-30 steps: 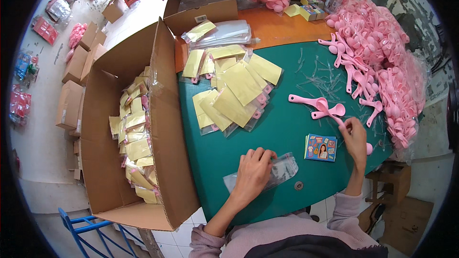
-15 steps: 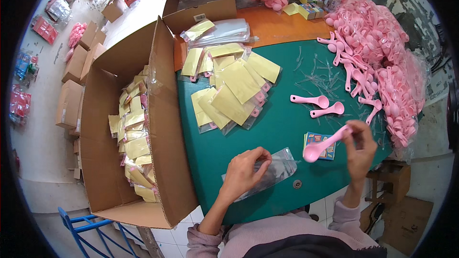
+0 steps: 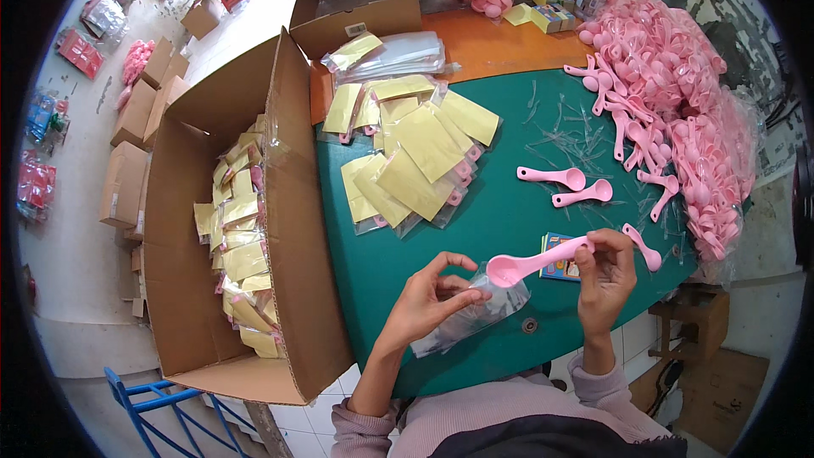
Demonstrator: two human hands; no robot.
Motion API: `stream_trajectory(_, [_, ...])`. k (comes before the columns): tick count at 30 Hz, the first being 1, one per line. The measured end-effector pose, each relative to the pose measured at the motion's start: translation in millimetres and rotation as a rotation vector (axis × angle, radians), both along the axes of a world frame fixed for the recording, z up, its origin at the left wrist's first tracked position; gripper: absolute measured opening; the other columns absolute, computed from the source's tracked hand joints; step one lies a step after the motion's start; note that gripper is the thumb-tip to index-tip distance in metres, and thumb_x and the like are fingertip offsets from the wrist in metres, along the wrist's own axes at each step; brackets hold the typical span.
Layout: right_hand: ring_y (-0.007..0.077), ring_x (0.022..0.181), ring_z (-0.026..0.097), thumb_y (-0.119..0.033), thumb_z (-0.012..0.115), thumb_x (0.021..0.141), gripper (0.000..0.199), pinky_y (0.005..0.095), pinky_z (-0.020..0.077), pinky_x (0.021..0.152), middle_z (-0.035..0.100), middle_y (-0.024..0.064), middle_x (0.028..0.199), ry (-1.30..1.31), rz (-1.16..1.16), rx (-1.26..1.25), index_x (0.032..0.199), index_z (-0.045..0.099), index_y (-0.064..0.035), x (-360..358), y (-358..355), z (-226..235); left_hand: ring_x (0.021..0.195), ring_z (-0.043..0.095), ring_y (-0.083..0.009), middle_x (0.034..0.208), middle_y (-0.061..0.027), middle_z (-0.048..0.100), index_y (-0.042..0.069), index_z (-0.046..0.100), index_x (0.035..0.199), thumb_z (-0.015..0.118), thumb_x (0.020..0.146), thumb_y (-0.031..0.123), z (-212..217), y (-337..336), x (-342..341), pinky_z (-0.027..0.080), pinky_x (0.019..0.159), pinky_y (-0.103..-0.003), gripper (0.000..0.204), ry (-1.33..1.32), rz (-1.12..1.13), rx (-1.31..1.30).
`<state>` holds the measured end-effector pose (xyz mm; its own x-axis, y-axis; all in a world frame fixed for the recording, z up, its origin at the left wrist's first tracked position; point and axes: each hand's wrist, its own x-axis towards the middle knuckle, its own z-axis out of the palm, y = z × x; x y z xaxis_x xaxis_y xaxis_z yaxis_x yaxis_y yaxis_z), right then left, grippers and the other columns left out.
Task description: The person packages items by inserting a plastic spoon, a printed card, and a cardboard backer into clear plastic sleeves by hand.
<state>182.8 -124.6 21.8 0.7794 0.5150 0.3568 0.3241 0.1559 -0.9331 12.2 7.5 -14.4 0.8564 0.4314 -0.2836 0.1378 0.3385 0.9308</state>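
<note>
My right hand pinches a pink measuring spoon by the end of its handle, bowl pointing left. Beneath the spoon's handle lies a small stack of printed cards, partly covered. My left hand has its fingers curled at the edge of a clear plastic bag on the green table; the spoon's bowl is just beside its fingertips, over the bag's upper end. Another spoon rests to the right of my right hand. Two more, an upper spoon and a lower spoon, lie farther back.
Filled packets with yellow cards are piled at the table's back left. A large cardboard box on the left holds more packets. A big heap of pink spoons covers the right side, near scattered plastic strips.
My right hand has brought the spoon left and down toward my left hand. My left hand has moved right, its fingers spread more at the bag. A spoon on the right has come into view.
</note>
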Motion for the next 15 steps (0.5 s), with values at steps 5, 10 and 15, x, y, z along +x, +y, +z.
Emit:
stream_trajectory(5, [0.0082, 0.075, 0.054, -0.001, 0.063, 0.081, 0.019, 0.0204, 0.0461, 0.066, 0.056, 0.0047, 0.083, 0.027, 0.154, -0.129, 0.096, 0.053, 0.0015, -4, 5, 0, 0.083, 0.06, -0.0107, 0.089, -0.0104, 0.065, 0.0, 0.047, 0.117, 0.061, 0.083, 0.004, 3, 1, 1, 0.047, 0.073, -0.023, 0.037, 0.018, -0.011, -0.012])
stream_trajectory(10, [0.0096, 0.075, 0.056, 0.001, 0.065, 0.078, 0.022, 0.0217, 0.0472, 0.066, 0.057, 0.006, 0.083, 0.109, 0.252, -0.137, 0.096, 0.053, 0.0011, -13, 10, -10, 0.072, 0.057, -0.007, 0.078, -0.0049, 0.065, 0.001, 0.053, 0.117, 0.054, 0.089, 0.014, -2, -10, 6, 0.046, 0.066, -0.022, 0.031, -0.071, 0.041, 0.062])
stream_trajectory(15, [0.0152, 0.078, 0.059, -0.017, 0.066, 0.082, 0.024, 0.0276, 0.0481, 0.07, 0.059, 0.0064, 0.082, 0.091, 0.272, -0.158, 0.096, 0.055, -0.0004, -10, 7, -4, 0.064, 0.052, -0.0065, 0.07, -0.0031, 0.06, -0.001, 0.062, 0.1, 0.048, 0.092, 0.024, 2, -4, 2, 0.043, 0.059, -0.022, 0.03, 0.14, -0.199, 0.236])
